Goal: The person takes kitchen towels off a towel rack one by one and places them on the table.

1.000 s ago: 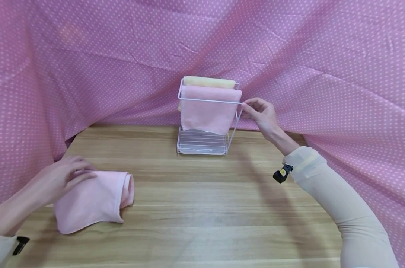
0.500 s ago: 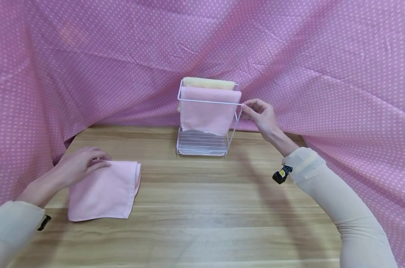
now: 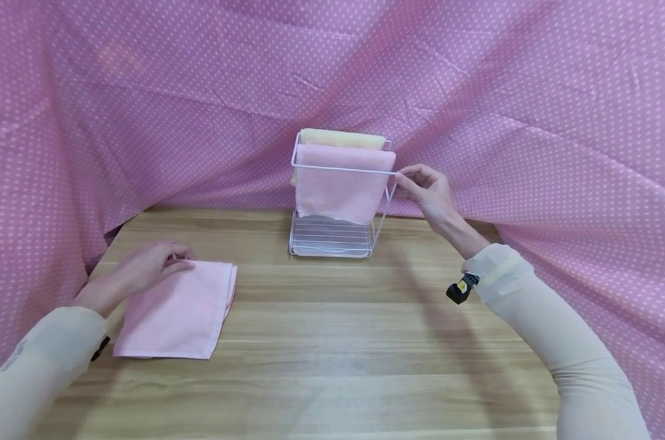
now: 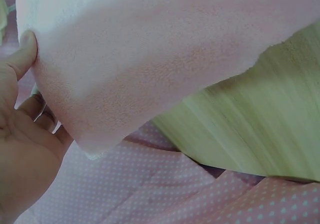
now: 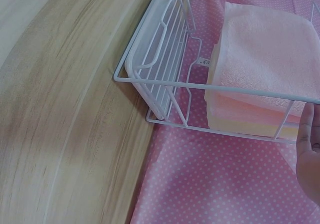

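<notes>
On the left of the head view, my left hand pinches a folded pink towel by its upper edge. The towel hangs down from the fingers over the wooden table; the left wrist view shows its fluffy side and the thumb pressed on its edge. My right hand holds the upper front corner of a white wire rack, thumb and fingers at the bar's end. Over the rack's bars hang another pink towel and, behind it, a pale yellow towel.
The rack's base holds a shallow white tray under a wire grid. It stands at the back edge of the wooden table. A pink dotted cloth hangs behind the table and along both sides.
My left hand has moved right and away from me, carrying the pink towel, which now hangs flatter and straighter. My right hand stays at the rack's corner.
</notes>
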Motion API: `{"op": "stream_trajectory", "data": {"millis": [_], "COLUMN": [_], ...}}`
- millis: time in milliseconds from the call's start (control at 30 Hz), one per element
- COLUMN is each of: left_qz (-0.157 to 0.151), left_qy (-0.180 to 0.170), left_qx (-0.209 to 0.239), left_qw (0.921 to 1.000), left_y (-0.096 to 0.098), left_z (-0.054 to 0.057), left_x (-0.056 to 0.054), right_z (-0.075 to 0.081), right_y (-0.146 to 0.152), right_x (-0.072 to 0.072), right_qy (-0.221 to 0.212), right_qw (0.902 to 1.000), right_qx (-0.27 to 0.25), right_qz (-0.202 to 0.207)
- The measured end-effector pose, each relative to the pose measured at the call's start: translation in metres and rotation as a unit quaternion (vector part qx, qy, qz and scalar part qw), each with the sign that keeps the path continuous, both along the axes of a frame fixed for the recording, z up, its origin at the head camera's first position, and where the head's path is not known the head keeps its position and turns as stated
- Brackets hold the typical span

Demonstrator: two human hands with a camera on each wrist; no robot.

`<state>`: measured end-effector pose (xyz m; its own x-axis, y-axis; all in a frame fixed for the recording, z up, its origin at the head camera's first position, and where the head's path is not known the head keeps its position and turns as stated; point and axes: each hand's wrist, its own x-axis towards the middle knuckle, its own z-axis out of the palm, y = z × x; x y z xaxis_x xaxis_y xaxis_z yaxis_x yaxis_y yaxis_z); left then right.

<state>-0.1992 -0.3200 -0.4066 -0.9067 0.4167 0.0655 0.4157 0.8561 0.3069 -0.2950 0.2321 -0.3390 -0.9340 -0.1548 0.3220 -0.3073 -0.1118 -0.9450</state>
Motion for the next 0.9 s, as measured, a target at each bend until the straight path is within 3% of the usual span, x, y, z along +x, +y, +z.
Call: {"op": "stream_trajectory", "data": {"millis": [233,467,900], "left_qz": [0.018,0.012,0.008], "left_qy": [-0.029,-0.040,-0.061], "left_qx": [0.001,0.015,0.022], "left_qw": [0.9994,0.9990,0.9979], "left_y": [-0.005,-0.011,-0.008], "left_z": [-0.008,-0.019,-0.028], "left_x": [-0.006,-0.013,-0.018], "right_z": [0.000,0.001,0.001], "right_y": [-0.001,-0.002,-0.002], "right_x": [0.002,0.003,0.002], "right_qy": [-0.002,0.000,0.001], "right_qw": [1.0000,1.0000,1.0000], "right_qx": [0.006,-0.001,0.003], "right_qz": [-0.003,0.001,-0.002]}}
